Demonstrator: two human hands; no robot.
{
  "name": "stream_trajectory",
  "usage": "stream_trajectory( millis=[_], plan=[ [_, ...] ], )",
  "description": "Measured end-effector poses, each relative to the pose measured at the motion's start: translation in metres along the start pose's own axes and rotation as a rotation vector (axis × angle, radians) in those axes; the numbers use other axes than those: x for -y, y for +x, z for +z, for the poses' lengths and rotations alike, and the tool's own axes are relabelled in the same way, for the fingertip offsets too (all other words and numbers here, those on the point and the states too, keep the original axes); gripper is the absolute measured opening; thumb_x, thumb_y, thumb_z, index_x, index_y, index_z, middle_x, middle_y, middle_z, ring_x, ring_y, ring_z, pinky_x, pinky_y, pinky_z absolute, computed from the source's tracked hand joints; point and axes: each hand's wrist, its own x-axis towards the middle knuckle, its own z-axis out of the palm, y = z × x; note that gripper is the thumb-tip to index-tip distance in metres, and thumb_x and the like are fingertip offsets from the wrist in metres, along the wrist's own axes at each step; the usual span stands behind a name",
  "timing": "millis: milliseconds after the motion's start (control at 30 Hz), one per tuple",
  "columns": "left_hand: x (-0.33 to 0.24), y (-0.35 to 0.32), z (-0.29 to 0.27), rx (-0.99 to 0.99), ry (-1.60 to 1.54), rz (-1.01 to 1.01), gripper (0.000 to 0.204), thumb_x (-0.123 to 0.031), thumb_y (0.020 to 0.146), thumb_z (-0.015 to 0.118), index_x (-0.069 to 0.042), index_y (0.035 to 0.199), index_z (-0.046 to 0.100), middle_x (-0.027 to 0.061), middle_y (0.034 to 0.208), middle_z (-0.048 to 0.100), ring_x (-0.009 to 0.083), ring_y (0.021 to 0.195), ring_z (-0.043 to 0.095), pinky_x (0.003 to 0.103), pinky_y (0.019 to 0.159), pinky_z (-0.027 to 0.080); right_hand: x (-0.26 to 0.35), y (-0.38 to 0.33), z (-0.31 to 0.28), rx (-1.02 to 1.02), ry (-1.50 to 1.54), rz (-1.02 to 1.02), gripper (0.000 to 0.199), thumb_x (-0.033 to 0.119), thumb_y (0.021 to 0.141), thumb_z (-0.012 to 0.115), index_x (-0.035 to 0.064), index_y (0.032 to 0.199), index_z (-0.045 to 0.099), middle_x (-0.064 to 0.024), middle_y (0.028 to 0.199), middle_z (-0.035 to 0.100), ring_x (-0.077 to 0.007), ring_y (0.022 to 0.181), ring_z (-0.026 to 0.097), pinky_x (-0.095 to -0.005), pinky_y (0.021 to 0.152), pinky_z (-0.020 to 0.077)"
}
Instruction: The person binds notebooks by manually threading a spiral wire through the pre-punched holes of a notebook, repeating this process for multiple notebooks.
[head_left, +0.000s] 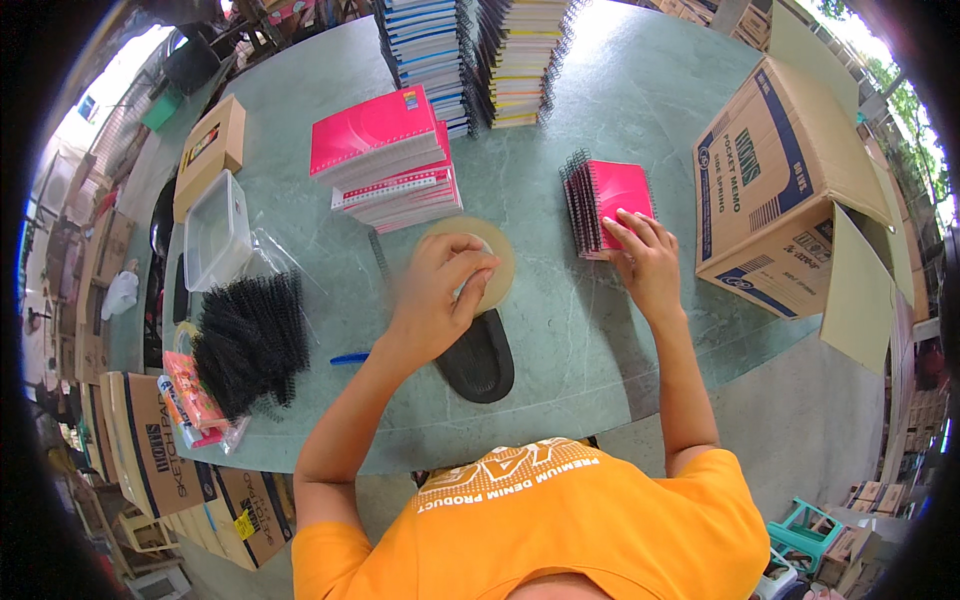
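Note:
My right hand is at the near edge of a stack of small pink spiral notebooks, fingers on the top cover and thumb at the edge. Black coils line the stack's left side. My left hand is closed in a pinch above a round tan disc; whatever sits between its fingertips is hidden. Partly under that disc lies a black pad with a rounded end. Beyond my left hand stands a stack of pink-covered, punched page blocks. One loose black coil lies near my left hand.
Tall stacks of spiral notebooks stand at the back. An open cardboard box is at right. On the left are a heap of black coils, a clear plastic container, a small carton, packets and a blue pen.

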Motion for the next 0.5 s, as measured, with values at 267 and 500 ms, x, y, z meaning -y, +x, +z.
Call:
stream_trajectory(
  millis=[267,500],
  plan=[
    [0.012,-0.011,-0.003,0.042,-0.034,-0.040,0.014,-0.005,0.079,0.061,-0.007,0.093,0.063,0.0099,0.099,0.058,0.0287,0.096,0.054,0.037,0.081,0.043,-0.035,-0.001,-0.008,0.035,0.412,0.045,0.050,0.010,0.072,0.071,0.0184,0.120,0.059,-0.0114,0.137,0.044,-0.0296,0.125,0.043,-0.0409,0.101,0.0378],
    [0.024,-0.020,-0.019,-0.038,0.090,-0.072,0.013,-0.005,0.080,0.062,-0.005,0.092,0.065,0.0109,0.096,0.061,0.0245,0.091,0.058,0.032,0.080,0.045,-0.036,0.005,0.000,0.073,0.522,0.085,0.052,0.000,0.072,0.068,0.0181,0.120,0.060,-0.0119,0.139,0.042,-0.0301,0.124,0.044,-0.0377,0.100,0.0407]
  ],
)
